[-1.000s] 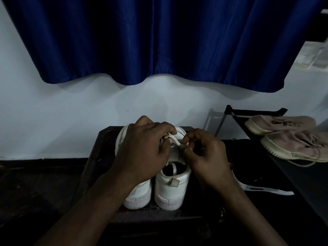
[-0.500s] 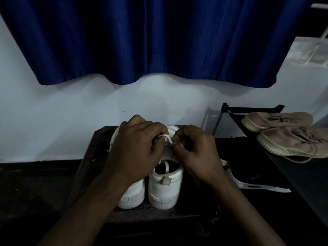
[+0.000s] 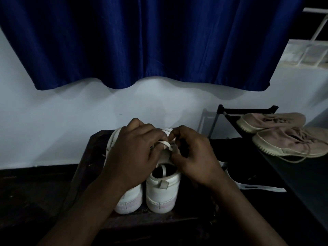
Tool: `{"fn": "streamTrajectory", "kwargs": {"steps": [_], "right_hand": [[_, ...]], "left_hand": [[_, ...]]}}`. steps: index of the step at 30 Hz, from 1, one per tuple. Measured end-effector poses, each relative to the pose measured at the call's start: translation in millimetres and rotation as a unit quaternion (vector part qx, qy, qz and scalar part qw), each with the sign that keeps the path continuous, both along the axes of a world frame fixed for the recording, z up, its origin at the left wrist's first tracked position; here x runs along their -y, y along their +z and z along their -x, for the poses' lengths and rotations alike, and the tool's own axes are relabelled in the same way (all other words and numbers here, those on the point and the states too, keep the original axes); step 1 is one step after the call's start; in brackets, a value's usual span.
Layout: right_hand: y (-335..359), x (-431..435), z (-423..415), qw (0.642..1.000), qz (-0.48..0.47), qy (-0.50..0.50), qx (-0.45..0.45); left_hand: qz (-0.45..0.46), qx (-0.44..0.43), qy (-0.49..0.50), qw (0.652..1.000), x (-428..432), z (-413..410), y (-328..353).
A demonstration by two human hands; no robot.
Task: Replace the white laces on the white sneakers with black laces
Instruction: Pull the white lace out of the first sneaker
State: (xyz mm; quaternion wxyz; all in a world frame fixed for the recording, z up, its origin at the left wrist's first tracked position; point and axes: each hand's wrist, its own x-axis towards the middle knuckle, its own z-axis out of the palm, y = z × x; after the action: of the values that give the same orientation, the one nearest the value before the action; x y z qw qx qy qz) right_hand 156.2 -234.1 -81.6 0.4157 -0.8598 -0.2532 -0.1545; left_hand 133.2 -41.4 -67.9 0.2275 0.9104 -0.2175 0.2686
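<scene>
Works at pair of white sneakers (image 3: 162, 192), set side by side on dark bench (image 3: 83, 174), heels twd camera. Grips loop of white lace (image 3: 165, 143) w/ left hand (image 3: 131, 153), fingers curled round it, over tongue of right-hand sneaker. Pinches same lace w/ right hand (image 3: 193, 157), thumb & forefinger closed on it, just beside left hand. Covers much of left-hand sneaker w/ left hand & forearm. Behind: blue curtain (image 3: 142, 41) on pale wall. At right: two beige shoes (image 3: 287, 141) on black rack (image 3: 248, 110), well apart from sneakers; white strip (image 3: 262, 188) on dark cloth near right wrist.
</scene>
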Motion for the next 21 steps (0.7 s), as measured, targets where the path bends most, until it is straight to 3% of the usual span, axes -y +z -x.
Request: {"fn": "streamTrajectory", "kwargs": {"steps": [11, 15, 21], "right_hand": [[-3, 2, 9, 0.999, -0.026, -0.025, -0.018], [-3, -3, 2, 0.999, -0.02, -0.031, -0.002], [-5, -9, 0, 0.999, -0.022, -0.038, 0.016]], "left_hand": [[0.138, -0.003, 0.036, 0.99, 3, 7, 9], [0.101, 0.01, 0.055, 0.993, 6, 10, 15], [0.052, -0.038, 0.008, 0.998, 3, 3, 7]]}}
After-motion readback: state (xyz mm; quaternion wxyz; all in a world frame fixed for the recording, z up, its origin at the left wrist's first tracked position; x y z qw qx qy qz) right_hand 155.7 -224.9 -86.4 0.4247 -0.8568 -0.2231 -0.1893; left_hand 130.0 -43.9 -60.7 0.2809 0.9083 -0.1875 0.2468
